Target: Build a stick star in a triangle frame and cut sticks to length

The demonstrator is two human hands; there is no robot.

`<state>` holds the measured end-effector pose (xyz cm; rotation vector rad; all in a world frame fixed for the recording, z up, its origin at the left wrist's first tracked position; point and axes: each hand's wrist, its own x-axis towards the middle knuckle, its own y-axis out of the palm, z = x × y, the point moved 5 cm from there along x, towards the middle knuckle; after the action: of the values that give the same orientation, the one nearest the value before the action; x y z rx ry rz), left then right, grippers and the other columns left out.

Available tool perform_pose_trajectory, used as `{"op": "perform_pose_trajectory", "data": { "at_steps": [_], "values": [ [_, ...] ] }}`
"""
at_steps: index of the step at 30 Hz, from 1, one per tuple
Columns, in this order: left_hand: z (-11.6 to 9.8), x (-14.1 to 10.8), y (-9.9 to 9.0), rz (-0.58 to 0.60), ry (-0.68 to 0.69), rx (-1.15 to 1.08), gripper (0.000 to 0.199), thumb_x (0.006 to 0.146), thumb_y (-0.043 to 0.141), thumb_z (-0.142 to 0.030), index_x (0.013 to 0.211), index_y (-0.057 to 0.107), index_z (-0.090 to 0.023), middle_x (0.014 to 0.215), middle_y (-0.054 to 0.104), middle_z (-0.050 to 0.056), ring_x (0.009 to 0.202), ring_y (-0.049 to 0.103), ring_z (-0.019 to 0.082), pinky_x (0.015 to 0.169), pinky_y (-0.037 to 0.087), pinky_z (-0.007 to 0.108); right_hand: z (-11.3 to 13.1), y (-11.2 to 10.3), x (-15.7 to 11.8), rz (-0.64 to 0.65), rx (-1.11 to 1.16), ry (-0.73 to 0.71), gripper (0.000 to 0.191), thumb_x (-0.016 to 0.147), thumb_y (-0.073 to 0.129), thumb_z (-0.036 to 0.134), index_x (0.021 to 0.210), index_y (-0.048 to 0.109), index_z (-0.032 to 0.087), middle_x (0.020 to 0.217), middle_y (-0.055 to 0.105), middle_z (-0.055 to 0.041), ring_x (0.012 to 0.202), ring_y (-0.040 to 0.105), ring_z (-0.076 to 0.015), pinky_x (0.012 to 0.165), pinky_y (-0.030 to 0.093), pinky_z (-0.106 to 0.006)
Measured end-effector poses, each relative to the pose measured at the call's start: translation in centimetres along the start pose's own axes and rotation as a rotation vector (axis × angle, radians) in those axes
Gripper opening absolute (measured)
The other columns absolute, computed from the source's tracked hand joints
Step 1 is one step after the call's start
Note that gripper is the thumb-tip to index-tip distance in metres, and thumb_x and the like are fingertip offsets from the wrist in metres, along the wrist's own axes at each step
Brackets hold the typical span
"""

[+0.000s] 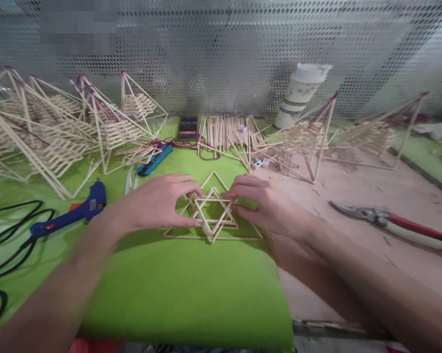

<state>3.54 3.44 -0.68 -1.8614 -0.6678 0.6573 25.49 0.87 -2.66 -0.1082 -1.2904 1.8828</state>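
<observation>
Small stacked triangles of thin wooden sticks form a star-shaped stick frame (211, 239) in front of me. It lies over a larger stick triangle (243, 239) on the green surface. My left hand (158, 201) grips the star's left side, with the thumb at the lower left and the index finger near the upper left corner. At the upper right corner, the fingers and thumb of my right hand (261, 203) pinch the star. Parts of the larger triangle's sides are hidden behind my fingers.
A blue glue gun (73, 211) with a black cord lies left, near a blue utility knife (155, 160). Stick pyramids (110, 132) stand back left, others at right. Behind are loose sticks (224, 132) and a white cup (301, 93). Pruning shears (380, 218) lie right.
</observation>
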Motion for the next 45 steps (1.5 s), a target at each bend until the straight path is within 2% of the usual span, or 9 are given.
{"op": "perform_pose_trajectory", "data": {
  "at_steps": [5, 10, 12, 16, 20, 30, 37, 45],
  "values": [
    [0.3, -0.1, -0.1, -0.010, 0.005, 0.007, 0.063, 0.089, 0.071, -0.073, 0.124, 0.071, -0.021, 0.122, 0.073, 0.008, 0.107, 0.068, 0.028, 0.088, 0.050, 0.039, 0.0, -0.1, 0.0, -0.001, -0.015, -0.010, 0.017, 0.101, 0.067, 0.011, 0.114, 0.076, 0.017, 0.110, 0.071, -0.0085, 0.099, 0.067, -0.0226, 0.087, 0.061, -0.042],
    [0.5, -0.1, 0.2, 0.017, -0.017, 0.034, 0.083, 0.087, 0.070, -0.076, 0.148, 0.057, -0.021, 0.153, 0.059, 0.015, 0.132, 0.061, 0.036, 0.103, 0.049, 0.045, 0.1, -0.2, 0.1, 0.005, -0.027, -0.012, 0.015, 0.102, 0.068, 0.014, 0.113, 0.076, 0.017, 0.109, 0.070, -0.0091, 0.099, 0.065, -0.0233, 0.087, 0.060, -0.042],
    [0.5, -0.1, 0.4, 0.027, -0.017, 0.029, 0.088, 0.087, 0.073, -0.074, 0.154, 0.052, -0.021, 0.158, 0.056, 0.016, 0.137, 0.058, 0.037, 0.107, 0.047, 0.047, 0.1, -0.2, 0.1, 0.007, -0.021, -0.010, 0.014, 0.102, 0.067, 0.014, 0.113, 0.076, 0.016, 0.109, 0.070, -0.0099, 0.098, 0.065, -0.0237, 0.086, 0.060, -0.042],
    [0.1, 0.0, 0.8, 0.005, 0.037, 0.014, 0.082, 0.088, 0.076, -0.067, 0.155, 0.052, -0.025, 0.153, 0.061, 0.013, 0.135, 0.060, 0.035, 0.109, 0.047, 0.046, 0.1, -0.2, 0.1, 0.016, -0.006, 0.005, 0.015, 0.102, 0.065, 0.013, 0.112, 0.075, 0.017, 0.108, 0.069, -0.0096, 0.098, 0.066, -0.0241, 0.085, 0.060, -0.043],
    [-0.3, 0.1, 1.0, -0.022, 0.110, -0.008, 0.075, 0.090, 0.076, -0.061, 0.152, 0.054, -0.026, 0.150, 0.063, 0.011, 0.132, 0.061, 0.032, 0.105, 0.048, 0.041, 0.0, -0.1, 0.1, 0.016, -0.005, 0.008, 0.015, 0.101, 0.065, 0.013, 0.111, 0.074, 0.019, 0.108, 0.068, -0.0086, 0.097, 0.065, -0.0239, 0.084, 0.059, -0.042],
    [-1.2, 0.4, 0.8, -0.014, 0.133, -0.053, 0.062, 0.095, 0.074, -0.056, 0.147, 0.060, -0.023, 0.145, 0.067, 0.011, 0.131, 0.063, 0.031, 0.107, 0.051, 0.042, -0.6, 0.3, 0.0, 0.028, 0.014, 0.026, 0.010, 0.101, 0.065, 0.014, 0.108, 0.071, 0.019, 0.106, 0.070, -0.0081, 0.094, 0.064, -0.0231, 0.082, 0.057, -0.042],
    [-1.3, 0.3, 0.8, -0.021, 0.134, -0.051, 0.073, 0.091, 0.076, -0.062, 0.150, 0.058, -0.022, 0.146, 0.066, 0.012, 0.130, 0.064, 0.033, 0.108, 0.051, 0.045, -0.5, 0.2, 0.1, 0.025, 0.025, 0.040, 0.012, 0.098, 0.067, 0.015, 0.109, 0.071, 0.019, 0.106, 0.072, -0.0075, 0.094, 0.065, -0.0234, 0.083, 0.057, -0.043],
    [-0.9, 0.3, 0.8, -0.026, 0.133, -0.084, 0.066, 0.094, 0.074, -0.060, 0.148, 0.060, -0.025, 0.147, 0.066, 0.010, 0.131, 0.063, 0.031, 0.108, 0.051, 0.043, -0.4, 0.2, 0.1, 0.030, 0.042, 0.029, 0.012, 0.101, 0.066, 0.021, 0.111, 0.072, 0.018, 0.107, 0.072, -0.0083, 0.095, 0.066, -0.0234, 0.082, 0.058, -0.043]
  ]
}}
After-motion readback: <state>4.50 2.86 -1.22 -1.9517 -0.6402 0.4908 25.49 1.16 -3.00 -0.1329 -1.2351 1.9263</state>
